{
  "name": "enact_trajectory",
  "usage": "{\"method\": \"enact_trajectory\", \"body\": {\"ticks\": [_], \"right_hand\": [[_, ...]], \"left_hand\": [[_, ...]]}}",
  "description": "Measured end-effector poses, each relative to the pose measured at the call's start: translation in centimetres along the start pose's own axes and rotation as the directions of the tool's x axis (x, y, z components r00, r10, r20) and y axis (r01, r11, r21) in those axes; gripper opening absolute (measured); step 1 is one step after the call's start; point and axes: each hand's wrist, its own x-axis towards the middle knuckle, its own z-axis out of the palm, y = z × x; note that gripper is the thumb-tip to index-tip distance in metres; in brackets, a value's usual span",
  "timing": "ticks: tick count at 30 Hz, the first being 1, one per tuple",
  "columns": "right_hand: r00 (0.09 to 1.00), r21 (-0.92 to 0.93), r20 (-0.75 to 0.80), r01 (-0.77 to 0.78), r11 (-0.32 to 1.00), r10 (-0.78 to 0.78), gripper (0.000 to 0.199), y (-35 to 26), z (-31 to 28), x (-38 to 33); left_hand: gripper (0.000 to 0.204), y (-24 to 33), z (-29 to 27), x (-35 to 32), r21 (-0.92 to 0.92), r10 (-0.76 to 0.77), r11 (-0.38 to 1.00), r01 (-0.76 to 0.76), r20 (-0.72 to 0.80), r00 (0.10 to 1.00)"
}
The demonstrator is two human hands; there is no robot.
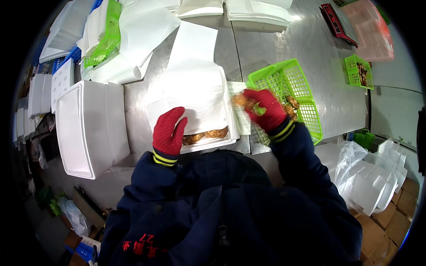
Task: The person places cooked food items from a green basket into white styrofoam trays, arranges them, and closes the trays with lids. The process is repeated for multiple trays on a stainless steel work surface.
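In my right hand (268, 111), gloved in red, is a brown lumpy piece (244, 101), blurred by motion; it may be a mushroom or a root. That hand hangs between a white foam box (230, 113) and a green slotted basket (306, 84). More brown pieces (291, 103) lie inside the basket. A row of similar brown pieces (216, 133) lines the near end of the foam box. White paper sheets (195, 99) cover the rest of the box and drape over its far edge. At the box's left edge, my left hand (168, 130), also red-gloved, has thumb and fingers apart and holds nothing.
An upright white foam box (95, 128) stands at the left. Paper stacks (257, 11) lie along the far side of the metal table (319, 66). A red scale (339, 26) and a small green basket (358, 72) sit at the far right. Clear plastic (353, 164) hangs lower right.
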Motion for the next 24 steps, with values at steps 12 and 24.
{"method": "enact_trajectory", "body": {"ticks": [12, 24], "right_hand": [[0.942, -0.249, 0.007, 0.328, 0.911, -0.337, 0.026, 0.0, 4.7, -2.5], [0.599, -0.52, -0.192, -0.734, 0.437, 0.777, 0.046, 17.2, -5.0, -9.1]], "left_hand": [[0.033, -0.1, 5.8, -0.2, 0.148, 0.069, 0.976, -0.163, 0.495, 0.866], [0.039, -0.4, 5.7, -0.6, 0.069, 0.107, 0.985, -0.156, 0.464, 0.879]]}}
